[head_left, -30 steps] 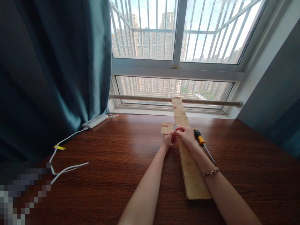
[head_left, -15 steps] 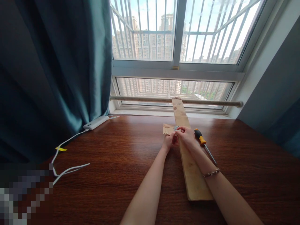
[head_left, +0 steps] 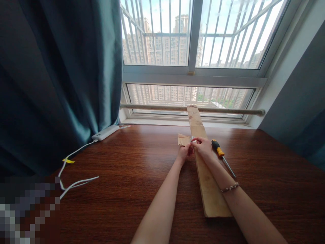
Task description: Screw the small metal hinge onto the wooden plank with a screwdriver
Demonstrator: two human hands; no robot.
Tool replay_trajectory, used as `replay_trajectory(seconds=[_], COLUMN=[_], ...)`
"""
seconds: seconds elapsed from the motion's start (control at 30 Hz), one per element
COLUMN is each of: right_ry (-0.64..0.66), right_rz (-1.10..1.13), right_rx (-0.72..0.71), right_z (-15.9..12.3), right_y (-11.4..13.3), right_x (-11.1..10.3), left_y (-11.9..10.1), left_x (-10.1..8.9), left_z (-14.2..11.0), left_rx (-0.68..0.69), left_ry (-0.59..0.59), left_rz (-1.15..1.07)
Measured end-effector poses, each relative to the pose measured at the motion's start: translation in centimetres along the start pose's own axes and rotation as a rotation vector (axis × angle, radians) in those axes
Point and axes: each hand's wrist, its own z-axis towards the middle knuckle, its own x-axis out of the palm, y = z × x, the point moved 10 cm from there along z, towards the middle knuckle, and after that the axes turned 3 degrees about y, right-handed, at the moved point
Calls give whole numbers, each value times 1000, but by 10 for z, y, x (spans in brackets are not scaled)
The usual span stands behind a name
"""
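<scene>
A long, pale wooden board (head_left: pixel 212 193) lies lengthwise over the dark table, its far end reaching the window rail. Against its left side, a short wooden board (head_left: pixel 183 139) sticks out. Where the two meet is a small silvery metal piece (head_left: pixel 193 138), partly covered by fingers. My left hand (head_left: pixel 185 153) is closed at the short board's near edge, its thumb and fingertips by the metal. Over the long board, my right hand (head_left: pixel 203 146) pinches the metal piece between thumb and forefinger. The exact shape of that piece is too small to tell.
Right of the long board lies a screwdriver (head_left: pixel 220 152) with a black and yellow handle. A white power strip (head_left: pixel 106 132) with its cable (head_left: pixel 77 149) is at the far left beside the curtain (head_left: pixel 101 74). A rail (head_left: pixel 157 107) crosses before the window.
Both hands stay at the joint, with only slight finger movement around the metal piece. The whole view has shifted a little; the boards and screwdriver keep their places on the table.
</scene>
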Motion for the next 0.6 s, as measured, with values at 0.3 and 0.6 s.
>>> replay_trajectory(seconds=[0.3,0.6], right_ry=[-69,-199], right_rz=[409,350], right_rx=[39,-5], right_z=[4,2], right_y=[-13,-14], right_x=[0,-14], left_y=[13,7], left_x=[-2,-14], left_z=[6,4], left_rx=[-30,12], left_ry=[4,-106], left_rz=[-73,-27])
